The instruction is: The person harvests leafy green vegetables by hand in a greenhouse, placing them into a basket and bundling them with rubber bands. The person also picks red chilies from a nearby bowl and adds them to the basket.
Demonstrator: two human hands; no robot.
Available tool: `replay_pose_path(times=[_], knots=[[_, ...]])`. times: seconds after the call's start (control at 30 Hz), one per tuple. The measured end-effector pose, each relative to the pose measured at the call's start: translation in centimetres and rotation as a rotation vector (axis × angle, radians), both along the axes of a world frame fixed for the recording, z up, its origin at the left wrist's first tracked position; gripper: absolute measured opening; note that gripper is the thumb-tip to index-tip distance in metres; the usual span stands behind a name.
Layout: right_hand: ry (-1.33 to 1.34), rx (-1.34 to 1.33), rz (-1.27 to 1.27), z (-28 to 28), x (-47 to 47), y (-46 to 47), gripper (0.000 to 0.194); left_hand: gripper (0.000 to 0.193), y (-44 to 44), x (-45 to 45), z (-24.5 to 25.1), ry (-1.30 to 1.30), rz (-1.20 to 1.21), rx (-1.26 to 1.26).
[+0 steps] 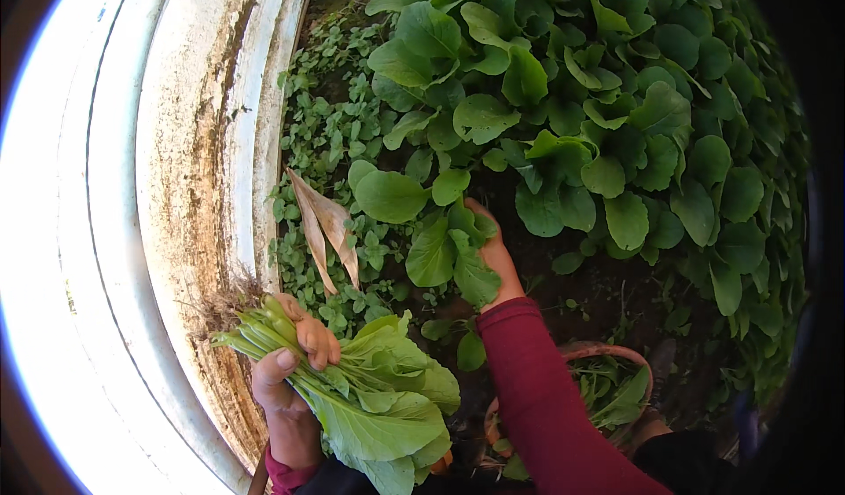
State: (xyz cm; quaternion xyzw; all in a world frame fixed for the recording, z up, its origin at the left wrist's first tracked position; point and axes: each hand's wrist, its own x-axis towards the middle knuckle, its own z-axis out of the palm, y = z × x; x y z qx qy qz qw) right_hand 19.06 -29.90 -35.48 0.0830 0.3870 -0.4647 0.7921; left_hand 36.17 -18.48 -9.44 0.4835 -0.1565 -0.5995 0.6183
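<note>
A bunch of leafy greens [389,402] with pale green stalks and soil-covered roots [241,303] is held in my left hand [297,350] at the lower left, its roots towards the wall. My right hand [492,251], below a maroon sleeve, reaches in among the growing leafy green plants [485,119] at the middle. Leaves cover most of its fingers, so whether they grip a stem cannot be told. Broad leaves [432,251] hang over and beside that hand.
A stained pale wall or panel edge [198,165] runs along the left. Small-leaved ground plants [343,112] and a dry brown leaf [323,224] lie beside it. Dense greens fill the right. A reddish round container [643,356] with leaves stands below, partly behind my right sleeve.
</note>
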Motion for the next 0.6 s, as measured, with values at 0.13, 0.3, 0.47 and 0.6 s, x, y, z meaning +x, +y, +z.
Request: replay_pose_path(times=[0.13, 0.3, 0.47, 0.6], knots=[[-0.32, -0.203, -0.021, 0.1, -2.3, 1.7, 0.032, 0.055, 0.3, -0.7, -0.7, 0.027, -0.016, 0.076], [-0.243, -0.063, 0.16, -1.0, -3.0, 0.3, 0.026, 0.055, 0.6, -1.0, -1.0, 0.092, -0.019, 0.061], [-0.08, 0.166, 0.394, 0.0, -2.8, 3.8, 0.02, 0.054, 0.6, -1.3, -1.4, 0.102, -0.013, 0.108], [0.297, 0.326, 0.117, 1.9, -3.6, 7.0, 0.021, 0.054, 0.8, -1.2, -1.9, 0.144, -0.013, 0.062]])
